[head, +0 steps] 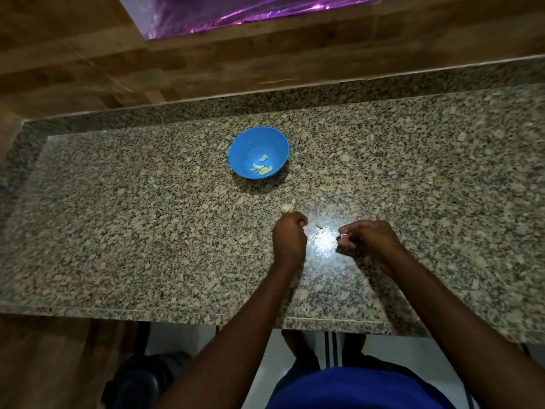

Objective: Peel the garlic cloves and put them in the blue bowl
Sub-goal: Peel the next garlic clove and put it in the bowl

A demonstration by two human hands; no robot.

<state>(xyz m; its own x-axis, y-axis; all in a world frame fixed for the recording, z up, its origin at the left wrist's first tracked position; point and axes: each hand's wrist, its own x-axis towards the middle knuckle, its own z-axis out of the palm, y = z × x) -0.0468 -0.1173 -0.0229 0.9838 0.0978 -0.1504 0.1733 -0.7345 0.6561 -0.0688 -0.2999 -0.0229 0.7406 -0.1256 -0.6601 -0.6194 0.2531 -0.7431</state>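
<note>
Pinching papery clove (343,236) in right hand (365,236) | peeled cloves (262,167) pale in blue bowl (250,144)

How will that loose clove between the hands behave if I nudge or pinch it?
The clove looks small and curved, so it is probably light and may skid or rock on the glossy countertop rather than stay put. If it is already peeled, which I cannot tell, it could be slippery to pinch.

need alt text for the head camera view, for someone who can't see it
Two bare hands work over a speckled granite counter: the left hand grips a garlic bulb, and the right hand pinches a small pale piece of garlic. Beyond them, a blue bowl holds a few peeled cloves; one loose clove lies between the hands.
</note>
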